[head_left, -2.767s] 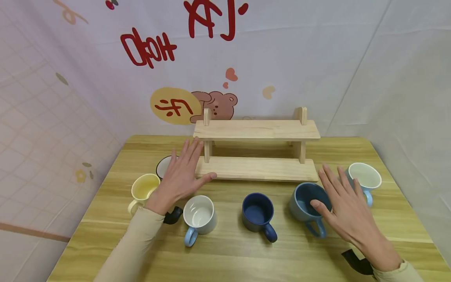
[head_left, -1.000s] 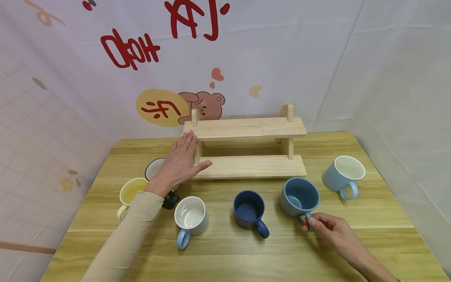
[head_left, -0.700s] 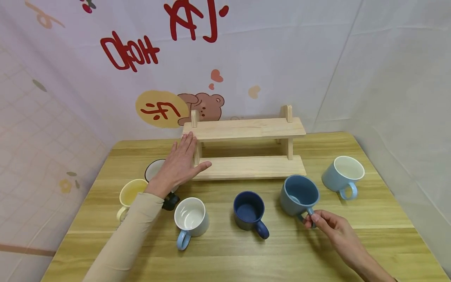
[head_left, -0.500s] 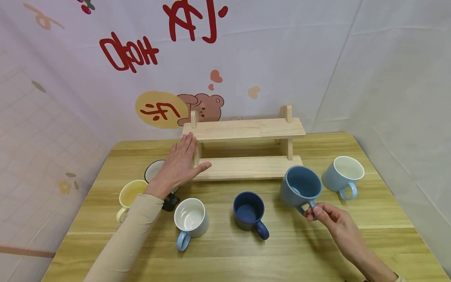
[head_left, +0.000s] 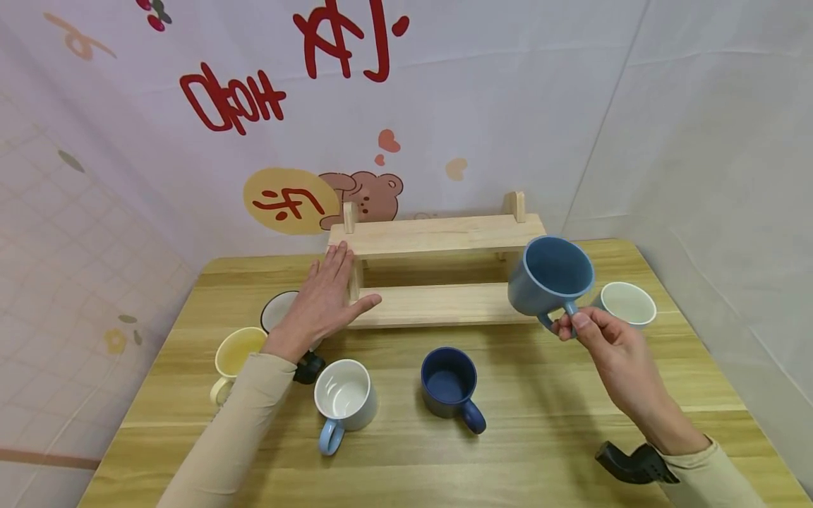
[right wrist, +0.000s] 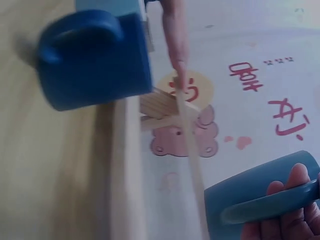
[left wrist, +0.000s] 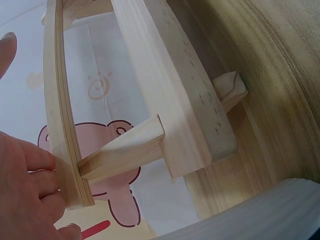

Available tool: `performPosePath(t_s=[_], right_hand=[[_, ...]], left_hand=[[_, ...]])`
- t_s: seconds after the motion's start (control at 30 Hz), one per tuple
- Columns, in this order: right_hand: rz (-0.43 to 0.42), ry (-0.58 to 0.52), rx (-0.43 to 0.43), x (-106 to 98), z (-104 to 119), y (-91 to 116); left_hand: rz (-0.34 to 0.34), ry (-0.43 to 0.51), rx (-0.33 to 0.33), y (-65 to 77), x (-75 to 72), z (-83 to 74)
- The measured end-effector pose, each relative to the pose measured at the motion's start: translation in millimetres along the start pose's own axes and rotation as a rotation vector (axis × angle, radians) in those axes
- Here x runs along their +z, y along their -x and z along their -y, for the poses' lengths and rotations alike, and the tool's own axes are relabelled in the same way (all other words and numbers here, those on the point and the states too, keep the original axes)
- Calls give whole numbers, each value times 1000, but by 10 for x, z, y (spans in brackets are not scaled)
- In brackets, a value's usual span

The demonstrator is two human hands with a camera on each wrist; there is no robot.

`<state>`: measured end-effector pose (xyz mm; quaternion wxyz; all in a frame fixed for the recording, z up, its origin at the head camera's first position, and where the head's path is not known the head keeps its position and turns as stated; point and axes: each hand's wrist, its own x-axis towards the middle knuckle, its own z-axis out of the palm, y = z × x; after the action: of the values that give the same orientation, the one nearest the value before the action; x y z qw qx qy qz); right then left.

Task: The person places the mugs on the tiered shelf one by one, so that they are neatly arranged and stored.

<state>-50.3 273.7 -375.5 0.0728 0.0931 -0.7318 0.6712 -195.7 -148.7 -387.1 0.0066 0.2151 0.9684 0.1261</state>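
My right hand (head_left: pixel 625 360) pinches the handle of a blue-grey mug (head_left: pixel 524 286), raised above the table. The mug tilts with its mouth toward me and overlaps the right end of a two-tier wooden shelf (head_left: pixel 438 236) in the head view. In the right wrist view, fingers (right wrist: pixel 295 220) pass through the handle of this mug (right wrist: pixel 270 175). My left hand (head_left: pixel 320 300) lies with extended fingers on the left end of the shelf's upper board. From the left wrist, its fingertips touch the end of that board (left wrist: pixel 62 105).
A navy mug (head_left: pixel 447 395) and a white mug (head_left: pixel 356 398) with a light-blue handle stand in front of the shelf. At left are a yellow mug (head_left: pixel 238 353) and a black-rimmed white mug (head_left: pixel 279 308), partly behind my left hand. A light-blue mug (head_left: pixel 629 305) stands right, partly hidden.
My right hand went from open over the mugs to the blue-grey mug's handle, then lifted that mug up toward the shelf. My left hand came to rest on the shelf and stayed.
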Motion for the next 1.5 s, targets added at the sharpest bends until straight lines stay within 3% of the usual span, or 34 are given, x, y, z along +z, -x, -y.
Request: performPosePath(t_s=[0.33,0.67,1.5], right_hand=[[-59,-96,-19,95,122,-363],[-77,-155,-34,168,81,-669],[-111,-148,-10,356,34,-1219]], left_hand=[[-5,9,0,19,22,10],[-13,18,11,12,17,7],[-11,14,-2,21,14,-1]])
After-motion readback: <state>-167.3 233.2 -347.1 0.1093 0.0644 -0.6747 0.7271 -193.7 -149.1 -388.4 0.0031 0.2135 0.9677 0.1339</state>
